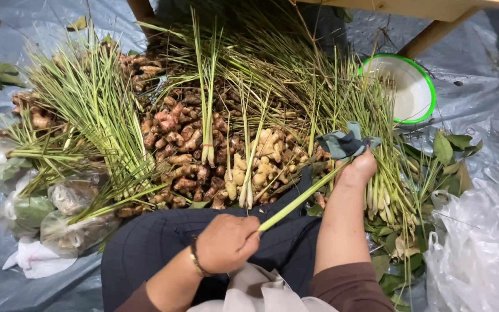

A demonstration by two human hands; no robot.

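Starting at the left, bagged greens (59, 214) lie on the grey plastic sheet (480, 92), with a fan of lemongrass (88, 110) above them at about ten o'clock from the person's lap. At the centre a heap of knobbly brown and pale roots (203, 150) fills the ground in front of the knees.

The left hand (226, 242) is closed in a fist around the thick pale butt of one lemongrass stalk (298, 199). From that fist the stalk's long axis runs up toward two o'clock, straight to the right hand (360, 167). The right hand is closed too, pinching a grey-blue cloth (346, 143) round the stalk's upper part, so the cloth sits at the far end of the stalk from the left fist. The stalk hangs over the lap, clear of the root heap, bridging the two hands. The left hand is nearer the body, the right reached out farther.

Past the right hand, at one o'clock, a white bowl with a green rim (402, 86) rests on the sheet. Loose leaves (446, 150) and more stalks lie at three o'clock.
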